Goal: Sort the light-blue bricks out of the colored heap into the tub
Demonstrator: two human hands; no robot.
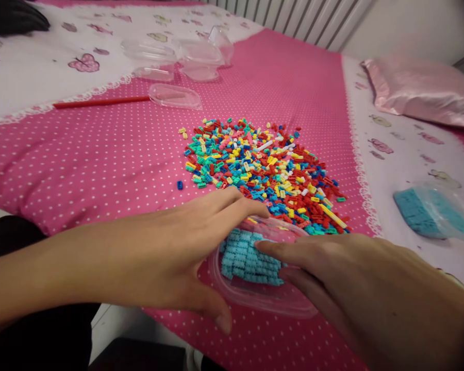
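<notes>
A clear plastic tray [255,299] part-filled with light-blue bricks [251,260] is steadied near the bed's [100,154] front edge by the left hand [170,252], fingers spread flat, nothing gripped. The bricks are touched by the right hand's [371,293] extended finger, nothing held. Just beyond, a large mixed-colour brick pile [263,170] is left unsorted; empty clear trays [178,62] and a filled one [429,211] are seen apart.

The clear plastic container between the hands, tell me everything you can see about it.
The clear plastic container is a shallow, see-through, rounded tray lying flat on the pink dotted bedspread, just in front of the pile of mixed coloured bricks. Inside lie light blue bricks packed into a flat patch. The left hand rests along its left rim, thumb at the near edge; the right hand reaches in, a fingertip on the blue bricks.
</notes>
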